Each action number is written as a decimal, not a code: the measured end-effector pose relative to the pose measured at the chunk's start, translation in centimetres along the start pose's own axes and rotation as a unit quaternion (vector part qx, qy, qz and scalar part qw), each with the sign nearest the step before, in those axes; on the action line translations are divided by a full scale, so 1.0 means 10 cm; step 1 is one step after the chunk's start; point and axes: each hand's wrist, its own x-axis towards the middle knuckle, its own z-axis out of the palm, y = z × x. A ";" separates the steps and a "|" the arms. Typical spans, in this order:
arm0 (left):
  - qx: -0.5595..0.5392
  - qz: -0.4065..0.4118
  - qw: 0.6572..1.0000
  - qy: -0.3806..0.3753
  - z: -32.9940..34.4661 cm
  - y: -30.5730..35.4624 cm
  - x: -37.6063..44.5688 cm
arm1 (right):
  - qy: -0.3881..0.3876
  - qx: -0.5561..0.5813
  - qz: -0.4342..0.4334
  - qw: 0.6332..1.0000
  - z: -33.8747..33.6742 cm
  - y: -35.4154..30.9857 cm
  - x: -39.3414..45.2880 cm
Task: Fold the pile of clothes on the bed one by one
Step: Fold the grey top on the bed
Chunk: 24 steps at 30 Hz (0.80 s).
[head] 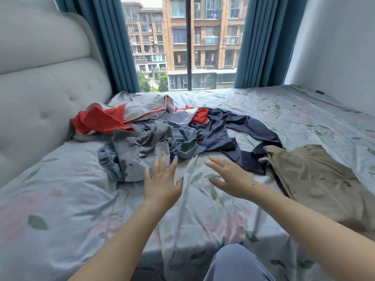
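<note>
The pile of clothes (162, 130) sprawls across the middle of the bed (60, 199), up toward the headboard (40, 88). On top sits a crumpled grey garment (140, 147), with denim (188, 138) tucked just beside it, a red and white piece (105, 120) behind, and a navy garment (233, 128) trailing out to the right. Off to the right, apart from the heap, a khaki shirt (312, 173) lies spread flat, and there's a small dark mark on it, too small to read. Left hand (162, 181) reaches in, fingers straight and spread, holding nothing, fingertips right at the grey garment's edge. Right hand (229, 177) is also spread wide and empty, above the floral sheet, thin bracelet (251, 188) at the wrist. Blue curtains (113, 47) frame the window (188, 43) behind, apartment blocks outside.
</note>
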 end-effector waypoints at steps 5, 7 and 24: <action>0.027 -0.068 0.997 0.007 0.01 -1.00 0.04 | -0.026 0.000 -0.043 0.999 0.28 -0.58 0.79; 0.058 -0.098 0.993 0.006 0.05 -1.39 0.08 | -0.030 0.003 -0.056 0.998 0.42 -0.78 1.10; 0.069 -0.188 0.980 0.019 0.93 -2.63 0.02 | 0.122 0.178 -0.044 0.976 1.41 -1.41 2.29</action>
